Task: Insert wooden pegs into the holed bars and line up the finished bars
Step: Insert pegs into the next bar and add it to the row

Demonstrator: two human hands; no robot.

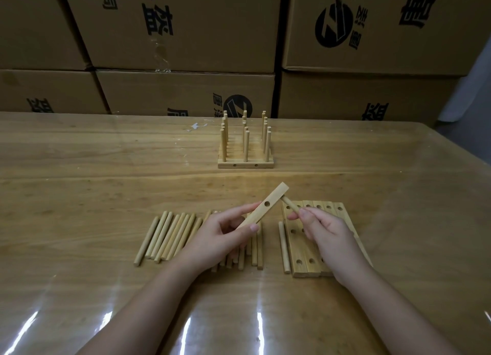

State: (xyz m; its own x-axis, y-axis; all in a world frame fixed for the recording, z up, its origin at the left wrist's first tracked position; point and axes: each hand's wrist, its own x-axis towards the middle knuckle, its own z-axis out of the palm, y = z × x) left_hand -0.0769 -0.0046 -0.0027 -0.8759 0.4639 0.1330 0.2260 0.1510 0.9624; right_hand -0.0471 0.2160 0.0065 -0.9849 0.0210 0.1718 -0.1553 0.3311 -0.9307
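A row of loose pegs (pixel 170 235) lay flat on the table (pixel 79 168) at the left, side by side, the rightmost ones partly hidden beneath the left hand (pixel 220 235); that hand pinched the near end of a holed bar (pixel 261 208) between thumb and fingers, holding it raised and slanted up to the right, one hole visible at mid-length; farther back, the finished bars (pixel 245 163) stood lined up together, each carrying three upright pegs; the right hand (pixel 329 237) pinched a single peg (pixel 289 204), its tip at the far end of the held bar, contact not determinable; beneath that hand the empty bars (pixel 300 248) lay side by side, a stray peg (pixel 283 245) just beside their left edge; cardboard boxes (pixel 172 35) stood behind the table.
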